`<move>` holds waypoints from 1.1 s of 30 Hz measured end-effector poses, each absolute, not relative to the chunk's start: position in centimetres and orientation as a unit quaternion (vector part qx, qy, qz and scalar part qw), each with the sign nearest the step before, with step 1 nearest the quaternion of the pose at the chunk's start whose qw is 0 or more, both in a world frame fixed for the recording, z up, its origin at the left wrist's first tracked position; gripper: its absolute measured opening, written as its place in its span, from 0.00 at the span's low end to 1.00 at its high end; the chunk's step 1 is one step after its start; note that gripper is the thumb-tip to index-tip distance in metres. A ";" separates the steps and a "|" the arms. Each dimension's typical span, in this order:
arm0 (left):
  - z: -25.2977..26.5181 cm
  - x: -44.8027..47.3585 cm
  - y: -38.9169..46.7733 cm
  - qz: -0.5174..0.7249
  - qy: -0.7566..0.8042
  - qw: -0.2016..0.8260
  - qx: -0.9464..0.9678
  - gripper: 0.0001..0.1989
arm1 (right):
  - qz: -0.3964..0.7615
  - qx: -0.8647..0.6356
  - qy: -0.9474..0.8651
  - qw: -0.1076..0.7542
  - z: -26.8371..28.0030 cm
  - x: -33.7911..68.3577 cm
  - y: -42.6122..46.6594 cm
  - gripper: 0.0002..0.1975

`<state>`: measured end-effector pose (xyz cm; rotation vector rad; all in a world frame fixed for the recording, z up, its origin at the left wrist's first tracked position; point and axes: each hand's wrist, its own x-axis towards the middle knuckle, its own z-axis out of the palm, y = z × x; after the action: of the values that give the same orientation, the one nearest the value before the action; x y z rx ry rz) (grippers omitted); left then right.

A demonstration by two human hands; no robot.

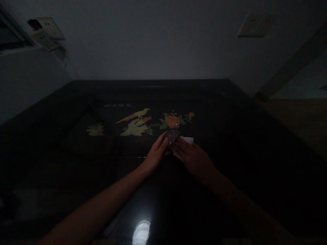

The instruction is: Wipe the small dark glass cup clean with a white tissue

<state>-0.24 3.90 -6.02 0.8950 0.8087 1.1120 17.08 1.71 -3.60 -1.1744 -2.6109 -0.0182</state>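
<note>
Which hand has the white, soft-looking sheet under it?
The right hand: the white, soft-looking sheet sticks out from beneath it. The left hand instead holds the dark, shiny, rounded object.

Just below the orange flower inlay (172, 121): dark, glossy, rounded object (173, 135), partly covered by left hand (155, 153) and right hand (191, 154); kind unclear. Thin white sheet (188, 140) half hidden under right fingers; paper or cloth, can't tell. Pale characters (117, 105) left of inlay, blurred. Bare forearms (109, 200) well below, cut off.
</note>
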 end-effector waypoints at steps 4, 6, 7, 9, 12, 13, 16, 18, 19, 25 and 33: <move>-6.0 -0.2 3.9 0.498 0.353 0.685 0.398 0.24 | -0.012 -0.424 -0.895 0.141 -3.2 16.8 1.5 0.24; -5.9 -0.1 3.9 0.496 0.351 0.683 0.406 0.24 | -0.008 -0.430 -0.892 0.139 -3.2 16.7 1.4 0.24; -5.8 -0.1 3.9 0.496 0.353 0.681 0.408 0.23 | -0.005 -0.432 -0.891 0.137 -3.2 16.7 1.4 0.24; -5.8 -0.2 3.9 0.497 0.355 0.680 0.407 0.23 | 0.008 -0.435 -0.890 0.139 -3.5 16.7 1.4 0.24; -5.9 -0.2 3.9 0.496 0.355 0.682 0.403 0.24 | 0.052 -0.427 -0.886 0.173 -4.1 16.5 1.4 0.22; -5.9 -0.2 3.9 0.495 0.357 0.682 0.402 0.24 | 0.072 -0.424 -0.882 0.193 -4.3 16.4 1.4 0.22; -5.8 -0.2 3.8 0.496 0.368 0.681 0.394 0.25 | 0.146 -0.420 -0.861 0.249 -4.6 16.0 1.3 0.21; -5.6 -0.1 3.7 0.499 0.368 0.682 0.387 0.27 | 0.198 -0.412 -0.845 0.277 -4.5 15.9 1.2 0.20; -5.5 -0.1 3.6 0.500 0.368 0.683 0.384 0.27 | 0.223 -0.407 -0.837 0.290 -4.4 15.8 1.1 0.20; -5.5 -0.1 3.7 0.507 0.375 0.681 0.371 0.28 | 0.376 -0.389 -0.763 0.354 -4.0 15.5 0.5 0.22; -5.8 -0.3 3.8 0.497 0.363 0.660 0.431 0.27 | 0.678 -0.367 -0.454 0.447 -4.0 15.1 0.2 0.24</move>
<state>-0.27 3.76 -5.75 0.9745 0.8221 1.1248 15.10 0.19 -3.97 -0.9088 -1.1228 1.6775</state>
